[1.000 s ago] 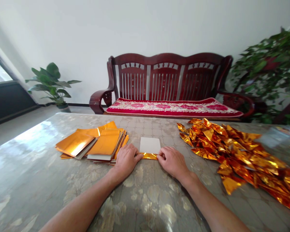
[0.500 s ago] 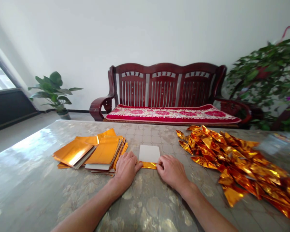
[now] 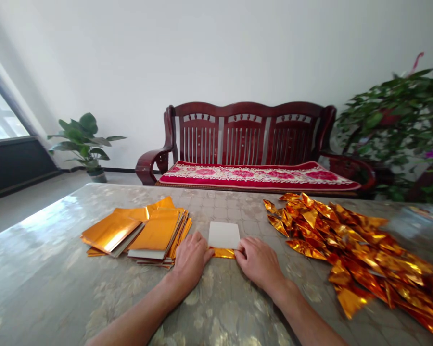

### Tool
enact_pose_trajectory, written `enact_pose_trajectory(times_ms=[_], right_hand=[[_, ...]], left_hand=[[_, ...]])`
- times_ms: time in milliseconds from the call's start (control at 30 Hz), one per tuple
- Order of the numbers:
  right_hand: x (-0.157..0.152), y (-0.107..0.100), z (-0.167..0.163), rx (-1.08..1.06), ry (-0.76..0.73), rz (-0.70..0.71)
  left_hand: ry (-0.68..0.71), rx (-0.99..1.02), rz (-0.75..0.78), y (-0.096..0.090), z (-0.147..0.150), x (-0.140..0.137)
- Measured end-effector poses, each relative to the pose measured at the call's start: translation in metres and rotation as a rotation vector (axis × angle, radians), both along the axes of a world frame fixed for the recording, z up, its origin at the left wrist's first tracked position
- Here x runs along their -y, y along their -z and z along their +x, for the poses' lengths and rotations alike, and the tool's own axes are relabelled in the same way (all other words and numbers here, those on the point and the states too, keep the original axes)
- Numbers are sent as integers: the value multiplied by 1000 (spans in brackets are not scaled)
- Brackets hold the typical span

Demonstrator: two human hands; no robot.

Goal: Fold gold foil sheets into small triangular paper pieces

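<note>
Between my hands a sheet of gold foil paper point(image 3: 224, 234) lies white side up on the table, its near edge turned up into a shiny gold strip. My left hand point(image 3: 192, 255) pinches the left end of that strip, and my right hand point(image 3: 259, 260) pinches the right end. The fingers of both hands are curled, with the tips partly hidden. Left of my left hand sits a stack of gold foil sheets point(image 3: 155, 230), some with white undersides showing. To the right of my right hand spreads a heap of folded gold foil pieces point(image 3: 332, 230).
The table point(image 3: 57, 278) has a glossy patterned cover. A clear plastic bag point(image 3: 414, 221) lies at its right side. Beyond the table stand a dark red wooden bench point(image 3: 243, 129) with a floral cushion, a potted plant point(image 3: 88, 139) and a leafy plant point(image 3: 400, 110).
The whole view has shifted slightly, so everything sits a little lower in the picture. Both hands keep their pinch on the folded strip, with little visible change in the sheet.
</note>
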State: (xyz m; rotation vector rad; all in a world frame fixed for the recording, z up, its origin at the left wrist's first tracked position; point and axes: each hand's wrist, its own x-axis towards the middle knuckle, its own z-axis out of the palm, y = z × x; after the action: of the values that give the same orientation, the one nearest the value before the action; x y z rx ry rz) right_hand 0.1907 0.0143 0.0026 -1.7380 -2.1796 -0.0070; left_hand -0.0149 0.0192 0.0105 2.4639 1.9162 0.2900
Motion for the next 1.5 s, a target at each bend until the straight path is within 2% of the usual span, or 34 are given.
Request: enact_pose_trajectory(times_ms=[167,700,1200,1333,1500], right_hand=[[0,0,0,6,7,-9],[-1,0,1,11,-8,-11],[-2,2,1,-22,-5,-9],[-2,3,1,-23,27,-28],[-2,4,1,-30,65,-47]], left_hand=[[-3,16,-43,-2,1,0],[27,3,-29,0,0,1],[-5,146,-42,-3,1,8],[103,147,48,3,-2,6],[414,126,92,8,-4,4]])
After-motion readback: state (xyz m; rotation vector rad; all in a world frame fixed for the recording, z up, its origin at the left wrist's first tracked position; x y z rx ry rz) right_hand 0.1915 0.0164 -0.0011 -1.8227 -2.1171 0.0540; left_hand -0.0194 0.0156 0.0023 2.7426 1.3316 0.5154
